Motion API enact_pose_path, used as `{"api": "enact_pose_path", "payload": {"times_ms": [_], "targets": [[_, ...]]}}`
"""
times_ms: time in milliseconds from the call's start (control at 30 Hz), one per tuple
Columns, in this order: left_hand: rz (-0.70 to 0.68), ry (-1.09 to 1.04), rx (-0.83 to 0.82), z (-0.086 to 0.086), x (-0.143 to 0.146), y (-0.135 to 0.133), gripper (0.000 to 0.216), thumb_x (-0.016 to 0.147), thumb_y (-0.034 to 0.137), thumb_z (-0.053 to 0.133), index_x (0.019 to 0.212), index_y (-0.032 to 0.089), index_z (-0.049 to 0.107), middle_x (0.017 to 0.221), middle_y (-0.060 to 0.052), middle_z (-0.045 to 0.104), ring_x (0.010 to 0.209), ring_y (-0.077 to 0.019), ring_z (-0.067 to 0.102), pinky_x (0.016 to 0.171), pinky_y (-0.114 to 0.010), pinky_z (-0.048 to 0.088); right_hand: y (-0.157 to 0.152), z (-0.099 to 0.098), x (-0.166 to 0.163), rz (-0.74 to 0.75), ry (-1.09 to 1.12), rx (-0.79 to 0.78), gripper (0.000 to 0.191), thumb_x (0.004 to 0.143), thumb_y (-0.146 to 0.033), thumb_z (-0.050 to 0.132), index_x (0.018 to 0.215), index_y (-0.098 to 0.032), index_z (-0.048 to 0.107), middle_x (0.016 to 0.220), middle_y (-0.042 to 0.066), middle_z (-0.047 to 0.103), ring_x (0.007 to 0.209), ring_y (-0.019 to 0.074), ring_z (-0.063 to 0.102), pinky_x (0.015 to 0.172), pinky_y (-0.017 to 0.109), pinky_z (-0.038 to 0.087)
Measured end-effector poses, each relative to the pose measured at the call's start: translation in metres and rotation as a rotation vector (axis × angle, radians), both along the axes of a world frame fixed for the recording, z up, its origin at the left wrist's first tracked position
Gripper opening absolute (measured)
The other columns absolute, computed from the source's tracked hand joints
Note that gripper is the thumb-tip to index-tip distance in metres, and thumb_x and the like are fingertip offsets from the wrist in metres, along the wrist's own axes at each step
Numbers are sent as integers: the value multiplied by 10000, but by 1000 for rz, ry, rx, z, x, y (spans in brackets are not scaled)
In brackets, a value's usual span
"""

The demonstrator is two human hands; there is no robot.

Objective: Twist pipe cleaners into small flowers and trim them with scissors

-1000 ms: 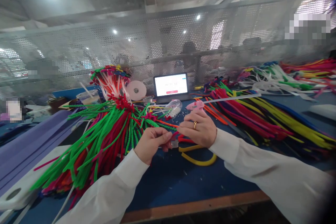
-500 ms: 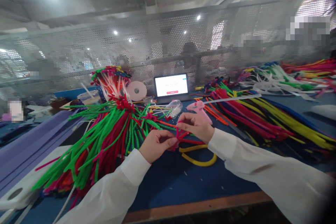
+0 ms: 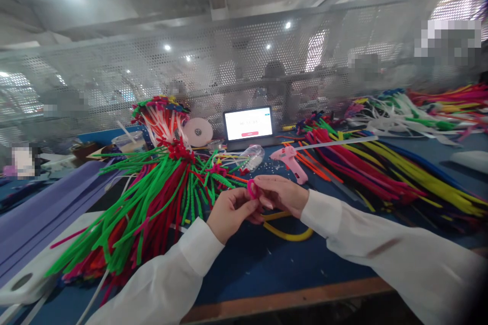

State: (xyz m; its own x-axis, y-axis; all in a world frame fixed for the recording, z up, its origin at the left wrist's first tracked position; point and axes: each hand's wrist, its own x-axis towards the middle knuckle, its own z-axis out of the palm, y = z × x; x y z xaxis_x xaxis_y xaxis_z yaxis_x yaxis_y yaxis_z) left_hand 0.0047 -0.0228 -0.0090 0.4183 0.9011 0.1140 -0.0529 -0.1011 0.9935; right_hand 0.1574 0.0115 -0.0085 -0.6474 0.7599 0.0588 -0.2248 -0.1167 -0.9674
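Observation:
My left hand [image 3: 232, 212] and my right hand [image 3: 282, 194] meet over the blue table [image 3: 247, 264], both in white sleeves. Together they pinch a pink pipe cleaner [image 3: 252, 189], which is curled into a small loop between their fingertips. A yellow pipe cleaner [image 3: 285, 233] lies bent on the table just under and behind my right hand. A big heap of green and red pipe cleaners [image 3: 152, 198] spreads to the left of my left hand.
A pink glue gun [image 3: 292, 158] lies beyond my right hand, with a tablet [image 3: 248, 124] and a tape roll [image 3: 198, 132] behind it. Long red, yellow and blue pipe cleaners [image 3: 381, 167] cover the right side. A perforated metal screen [image 3: 229, 71] backs the table.
Both hands have moved closer together and the pink pipe cleaner has gone from loose strands to a small curled loop. My right hand dropped lower, uncovering the glue gun.

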Motion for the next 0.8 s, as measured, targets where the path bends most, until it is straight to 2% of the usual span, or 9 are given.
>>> {"api": "enact_pose_path", "payload": {"times_ms": [167, 367, 600, 800], "targets": [[-22, 31, 18, -1, 0, 0, 236, 715, 319, 551, 760, 87, 556, 656, -36, 588, 536, -118, 593, 531, -242, 503, -1, 2, 0, 55, 43, -74, 232, 792, -333, 425, 692, -139, 501, 373, -55, 431, 349, 49, 349, 409, 177, 263], [-23, 50, 21, 0, 2, -2, 233, 710, 321, 554, 734, 90, 567, 617, -21, 584, 538, -130, 602, 531, -248, 512, -2, 5, 1, 25, 41, -154, 218, 751, -268, 407, 621, -125, 508, 348, -33, 452, 327, 51, 372, 398, 173, 255], [-26, 69, 29, 2, 3, -4, 235, 701, 317, 563, 752, 89, 591, 599, -36, 615, 535, -144, 607, 531, -255, 513, -5, 9, 1, 51, -47, -354, 209, 707, -307, 410, 596, -144, 479, 341, -14, 487, 309, 68, 368, 408, 194, 282], [-33, 56, 43, 3, 5, -6, 215, 685, 311, 581, 754, 111, 623, 603, -25, 627, 532, -144, 609, 520, -242, 512, -7, 8, -1, -14, -72, -359, 190, 675, -299, 417, 554, -154, 429, 306, -22, 457, 294, 65, 352, 409, 194, 285]]}}
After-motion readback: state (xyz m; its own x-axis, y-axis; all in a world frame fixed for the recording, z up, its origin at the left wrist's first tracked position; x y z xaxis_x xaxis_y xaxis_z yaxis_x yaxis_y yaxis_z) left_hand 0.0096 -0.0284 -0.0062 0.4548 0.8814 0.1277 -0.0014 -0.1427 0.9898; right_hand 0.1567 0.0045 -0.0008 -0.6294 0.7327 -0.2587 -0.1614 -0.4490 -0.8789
